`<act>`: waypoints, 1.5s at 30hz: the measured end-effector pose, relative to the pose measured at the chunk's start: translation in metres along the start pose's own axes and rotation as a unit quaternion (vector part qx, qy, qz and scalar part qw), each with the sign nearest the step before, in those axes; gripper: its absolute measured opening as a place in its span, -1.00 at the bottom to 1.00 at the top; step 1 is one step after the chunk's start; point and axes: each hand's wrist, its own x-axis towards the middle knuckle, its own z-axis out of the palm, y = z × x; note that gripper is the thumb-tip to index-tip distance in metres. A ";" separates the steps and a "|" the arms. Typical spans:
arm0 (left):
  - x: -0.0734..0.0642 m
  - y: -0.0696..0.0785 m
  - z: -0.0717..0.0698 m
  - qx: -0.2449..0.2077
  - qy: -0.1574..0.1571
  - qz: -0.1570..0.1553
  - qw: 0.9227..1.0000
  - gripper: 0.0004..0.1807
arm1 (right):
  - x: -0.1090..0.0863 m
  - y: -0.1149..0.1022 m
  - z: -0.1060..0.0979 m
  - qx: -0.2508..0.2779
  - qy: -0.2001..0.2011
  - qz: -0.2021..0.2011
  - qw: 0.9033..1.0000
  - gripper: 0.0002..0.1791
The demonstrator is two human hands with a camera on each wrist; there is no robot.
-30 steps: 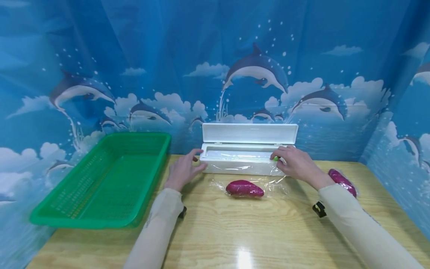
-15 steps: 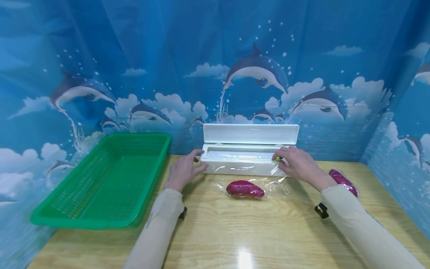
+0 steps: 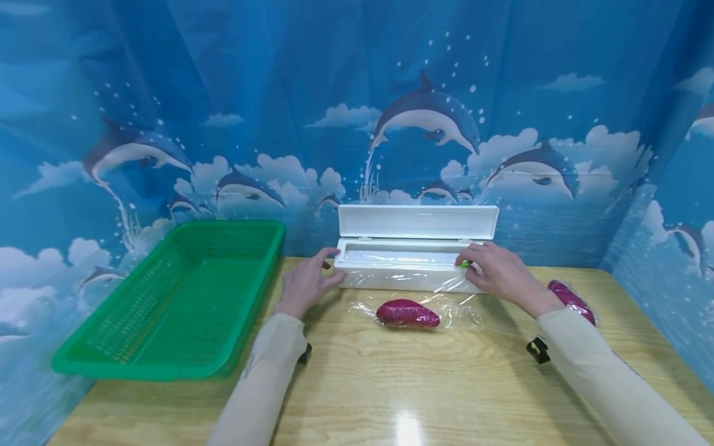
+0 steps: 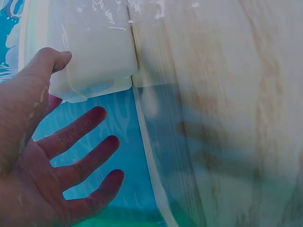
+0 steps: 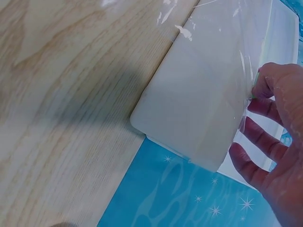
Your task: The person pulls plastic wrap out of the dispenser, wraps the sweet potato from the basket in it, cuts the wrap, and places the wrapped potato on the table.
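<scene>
A white cling film box stands at the back of the table with its lid raised. My left hand holds the box's left end between thumb and index finger; its other fingers are spread in the left wrist view. At the right end of the slot, my right hand pinches a small green slider, mostly hidden by the fingers. Clear film drapes over the box's front and down to the table. On that film lies a purple sweet potato, in front of the box.
A green plastic basket stands to the left. Beyond my right wrist lies a second purple sweet potato, wrapped in film. A blue dolphin-print curtain hangs behind and along the right of the wooden table.
My right hand has slid slightly right along the box with the green slider. The left hand keeps its place at the box's left end.
</scene>
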 end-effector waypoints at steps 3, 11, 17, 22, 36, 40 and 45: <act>0.001 0.001 0.001 0.005 -0.001 0.000 1.000 -0.33 | -0.001 0.001 -0.001 0.002 -0.003 0.003 1.000 -0.74; 0.000 0.001 0.001 0.009 -0.001 0.006 1.000 -0.34 | -0.005 0.003 -0.004 0.001 -0.001 0.004 1.000 -0.75; 0.000 0.003 0.002 0.013 0.002 0.007 1.000 -0.34 | -0.007 0.007 -0.004 -0.006 -0.001 0.008 1.000 -0.75; 0.000 0.002 0.001 0.014 0.004 0.007 1.000 -0.35 | -0.012 0.013 -0.006 -0.008 -0.004 0.021 1.000 -0.75; 0.001 -0.001 0.002 0.022 0.010 0.006 1.000 -0.35 | -0.021 0.024 -0.010 0.003 0.001 0.019 1.000 -0.77; 0.000 -0.001 0.002 0.022 0.011 0.007 1.000 -0.35 | -0.022 0.026 -0.010 0.012 -0.004 0.021 1.000 -0.77; 0.000 -0.002 0.001 0.021 0.007 0.006 1.000 -0.35 | -0.022 0.028 -0.011 0.026 -0.008 0.025 0.999 -0.75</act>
